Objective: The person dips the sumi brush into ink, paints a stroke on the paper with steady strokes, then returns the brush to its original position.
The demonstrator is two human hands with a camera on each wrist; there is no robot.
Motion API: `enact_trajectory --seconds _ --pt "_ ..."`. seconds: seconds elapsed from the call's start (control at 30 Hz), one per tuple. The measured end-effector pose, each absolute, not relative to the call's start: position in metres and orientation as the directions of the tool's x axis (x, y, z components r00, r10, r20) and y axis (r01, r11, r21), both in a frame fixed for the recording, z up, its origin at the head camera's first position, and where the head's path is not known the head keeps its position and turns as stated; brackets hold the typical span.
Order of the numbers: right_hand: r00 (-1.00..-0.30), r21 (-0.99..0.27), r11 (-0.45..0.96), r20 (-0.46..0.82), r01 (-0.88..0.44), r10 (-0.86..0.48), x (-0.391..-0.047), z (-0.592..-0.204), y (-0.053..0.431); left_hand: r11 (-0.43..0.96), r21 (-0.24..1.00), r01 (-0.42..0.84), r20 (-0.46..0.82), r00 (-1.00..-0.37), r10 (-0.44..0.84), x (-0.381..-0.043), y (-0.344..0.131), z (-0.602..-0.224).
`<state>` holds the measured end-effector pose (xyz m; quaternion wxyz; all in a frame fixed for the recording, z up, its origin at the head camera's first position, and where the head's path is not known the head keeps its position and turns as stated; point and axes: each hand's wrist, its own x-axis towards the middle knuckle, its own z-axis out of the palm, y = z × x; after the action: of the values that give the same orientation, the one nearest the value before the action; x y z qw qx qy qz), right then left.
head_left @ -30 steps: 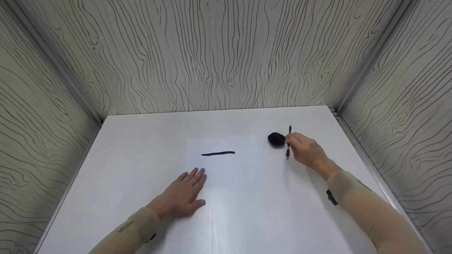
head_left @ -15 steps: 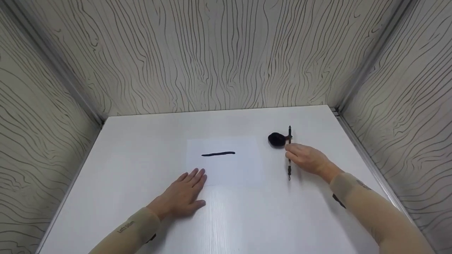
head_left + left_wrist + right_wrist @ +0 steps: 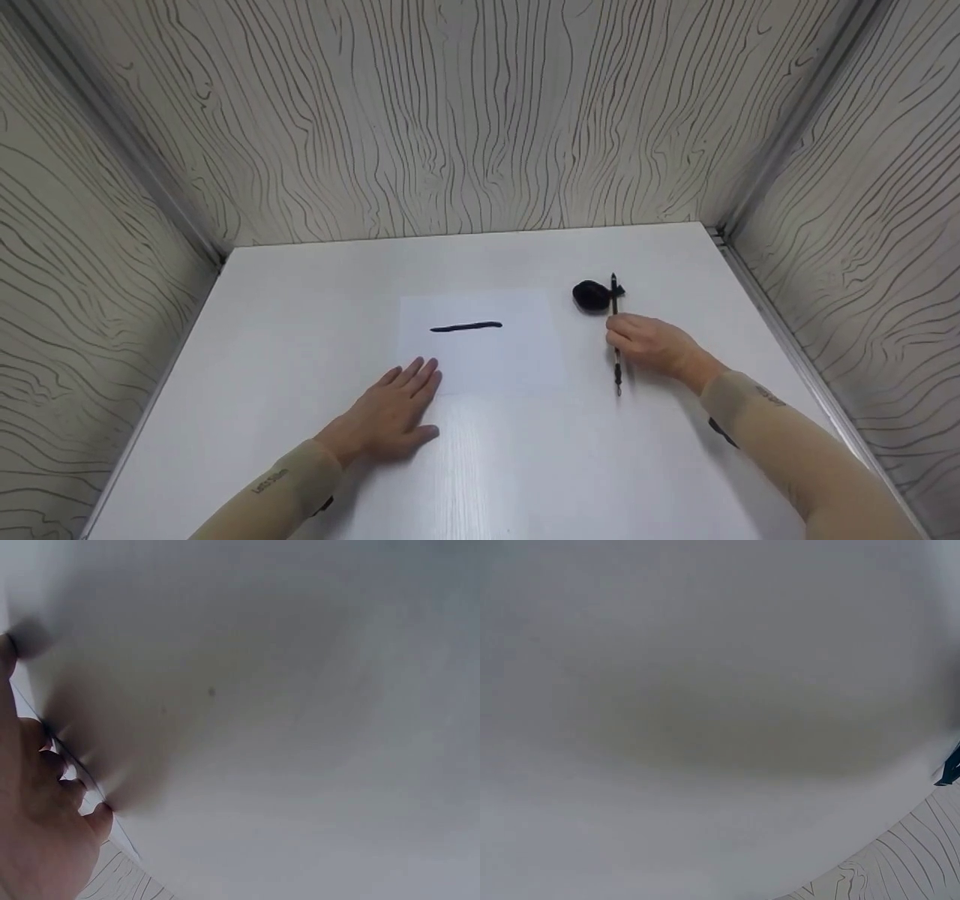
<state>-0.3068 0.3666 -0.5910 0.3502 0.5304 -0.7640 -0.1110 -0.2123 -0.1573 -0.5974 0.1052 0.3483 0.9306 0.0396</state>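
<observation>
My right hand (image 3: 652, 343) pinches a slim ink brush (image 3: 618, 373) by its middle. The dark tip points to the back of the table and the end with a small loop points toward me. Near its tip the brush crosses a short dark piece jutting from the right side of a round black dish (image 3: 592, 297). My left hand (image 3: 394, 412) lies flat with fingers spread, its fingertips on the lower left corner of a white paper sheet (image 3: 495, 367). One black, nearly level stroke (image 3: 466, 327) marks the sheet. In the left wrist view, the left fingers (image 3: 97, 821) touch the white surface.
The white table (image 3: 300, 300) carries the sheet at its middle and the dish at back right. Wood-patterned panels (image 3: 465, 120) stand behind it and at both sides. In the right wrist view a dark object (image 3: 949, 769) shows at the right edge.
My right hand has drawn the brush toward me, from beside the dish to lower down, uncovering the dark piece beside the dish. The left hand stays on the sheet.
</observation>
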Motion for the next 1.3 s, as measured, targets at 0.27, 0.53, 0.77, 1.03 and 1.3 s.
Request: enact_trajectory --seconds 0.27,0.53,0.77,1.03,1.3 --pt "-0.219 0.515 0.424 0.411 -0.745 -0.885 -0.305 -0.598 0.370 0.747 0.165 0.644 -0.176 -0.726 0.665 -0.211 -0.159 -0.593" --pt "-0.242 0.468 0.420 0.394 -0.778 -0.886 -0.304 -0.604 0.372 0.743 0.150 0.652 -0.179 -0.721 0.669 -0.212 -0.160 -0.595" --pt "-0.247 0.408 0.401 0.380 -0.820 -0.891 -0.301 -0.606 0.371 0.758 0.150 0.635 -0.199 -0.731 0.652 -0.210 -0.161 -0.597" --pt "-0.277 0.378 0.458 0.443 -0.805 -0.852 -0.301 -0.594 0.362 0.783 0.253 0.568 -0.198 -0.762 0.616 -0.209 -0.158 -0.594" --pt "-0.438 0.212 0.698 0.645 -0.684 -0.625 -0.295 -0.573 0.335 0.804 0.358 0.475 -0.053 -0.849 0.525 -0.221 -0.147 -0.588"
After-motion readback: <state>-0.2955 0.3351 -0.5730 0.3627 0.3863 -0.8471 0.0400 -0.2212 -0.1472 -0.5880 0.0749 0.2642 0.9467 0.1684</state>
